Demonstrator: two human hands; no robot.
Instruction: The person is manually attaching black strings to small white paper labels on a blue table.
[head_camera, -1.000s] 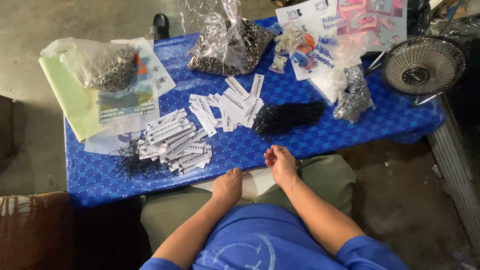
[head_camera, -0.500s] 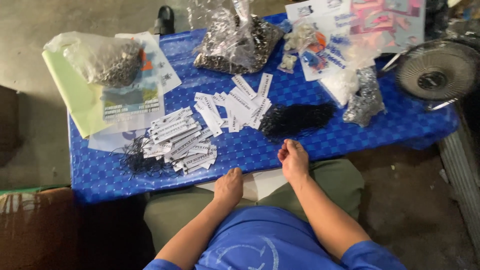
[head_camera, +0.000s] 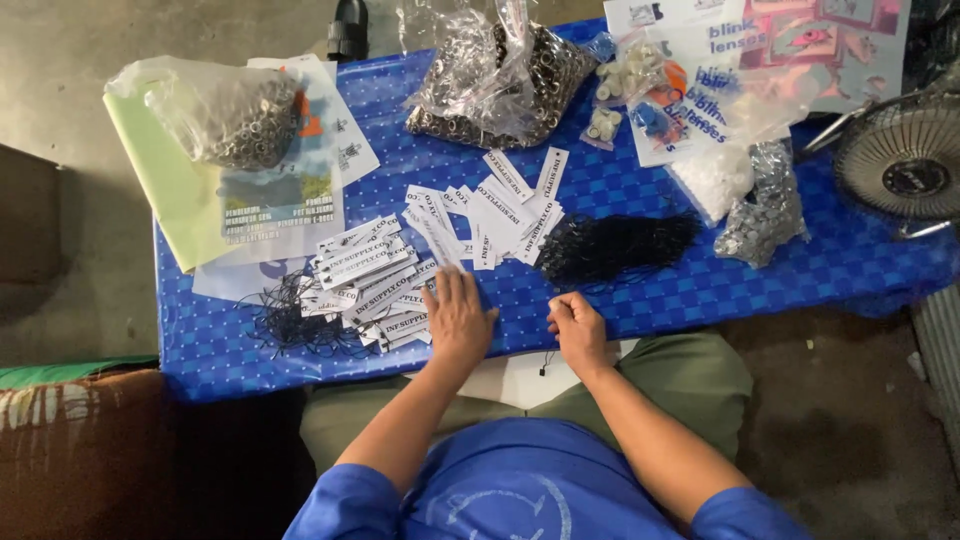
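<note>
I see L hand (head_camera: 458, 318) flat, fingers spread, holding nothing, resting on blue table (head_camera: 700, 285) w/ fingertips touching near edge of white tag pile (head_camera: 372, 280). R hand (head_camera: 577, 330) loosely curled at near table edge; can't tell if it pinches anything. Black string bundle (head_camera: 610, 245) just beyond R hand. Second tag pile (head_camera: 495, 210) farther, centre. Eyelet bags (head_camera: 500, 75) far side.

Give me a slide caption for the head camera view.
Left hand flat beside white paper tags on blue checked table; right hand closed near black string bundle.
</note>
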